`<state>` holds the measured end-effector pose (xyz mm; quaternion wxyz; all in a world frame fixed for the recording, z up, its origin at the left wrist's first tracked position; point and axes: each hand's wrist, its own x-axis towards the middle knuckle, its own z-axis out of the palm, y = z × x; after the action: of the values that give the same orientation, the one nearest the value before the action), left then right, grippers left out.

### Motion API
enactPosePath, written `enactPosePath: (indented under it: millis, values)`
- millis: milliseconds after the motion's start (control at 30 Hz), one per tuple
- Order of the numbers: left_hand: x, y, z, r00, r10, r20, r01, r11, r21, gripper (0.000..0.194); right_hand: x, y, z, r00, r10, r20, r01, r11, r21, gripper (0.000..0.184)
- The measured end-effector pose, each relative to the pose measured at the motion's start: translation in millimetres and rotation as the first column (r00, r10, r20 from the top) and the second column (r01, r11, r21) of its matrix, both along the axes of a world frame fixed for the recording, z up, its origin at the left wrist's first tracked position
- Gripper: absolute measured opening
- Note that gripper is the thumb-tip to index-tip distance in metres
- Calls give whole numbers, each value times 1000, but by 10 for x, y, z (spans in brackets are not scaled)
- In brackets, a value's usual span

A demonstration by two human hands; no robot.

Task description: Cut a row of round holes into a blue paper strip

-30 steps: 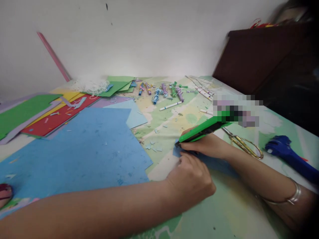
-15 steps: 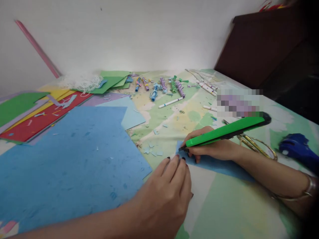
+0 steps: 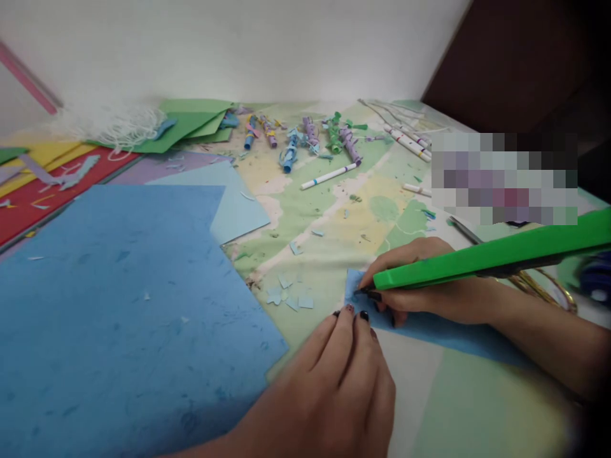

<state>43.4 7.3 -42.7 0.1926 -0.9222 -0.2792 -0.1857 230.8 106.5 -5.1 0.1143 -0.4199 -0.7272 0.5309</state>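
A narrow blue paper strip [image 3: 439,331] lies on the patterned tablecloth under my right hand [image 3: 420,286]. My right hand is closed in a pen-like grip on a long green and black tool [image 3: 482,254], its kind unclear. The tool's dark tip meets the strip near its left end, and the shaft slants up to the right. My left hand [image 3: 348,369] lies flat, its fingers stretched and close together. Its fingertips touch or nearly touch the strip's lower left edge. A large blue sheet [image 3: 143,305] spreads out to the left.
Rolled paper pieces [image 3: 289,152] and a white stick [image 3: 329,176] lie farther back. Coloured sheets [image 3: 191,130] and white string [image 3: 114,121] sit back left. Gold-handled scissors [image 3: 548,286] and a blue object [image 3: 596,277] are at right. Paper scraps [image 3: 291,296] litter the cloth.
The view has shifted closer and lower, so the far items sit higher. Both hands stay at the blue strip's left end, and the right still grips the green tool.
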Motion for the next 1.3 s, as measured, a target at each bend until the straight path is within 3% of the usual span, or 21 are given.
enactPosePath:
  millis: [200, 400, 633, 933, 1300]
  values:
    - [19, -17, -8, 1000, 13, 27, -13, 1000, -13, 37, -95, -72, 91, 980, -76, 183, 54, 991, 119, 12]
    - [27, -16, -17, 999, 19, 25, -17, 997, -80, 37, -129, -99, 86, 959, -44, 279, -41, 956, 291, 13]
    - [27, -30, -13, 999, 33, 24, -31, 995, -90, 37, -90, -112, 58, 982, -91, 168, 56, 978, 201, 10]
    - [15, -39, -25, 999, 25, 24, -23, 996, -91, 37, -92, -129, 45, 981, -131, 143, 110, 983, 144, 11]
    - [27, -8, -16, 1000, 20, -8, -20, 997, -78, 36, -94, -112, 21, 968, -90, 235, 7, 943, 333, 10]
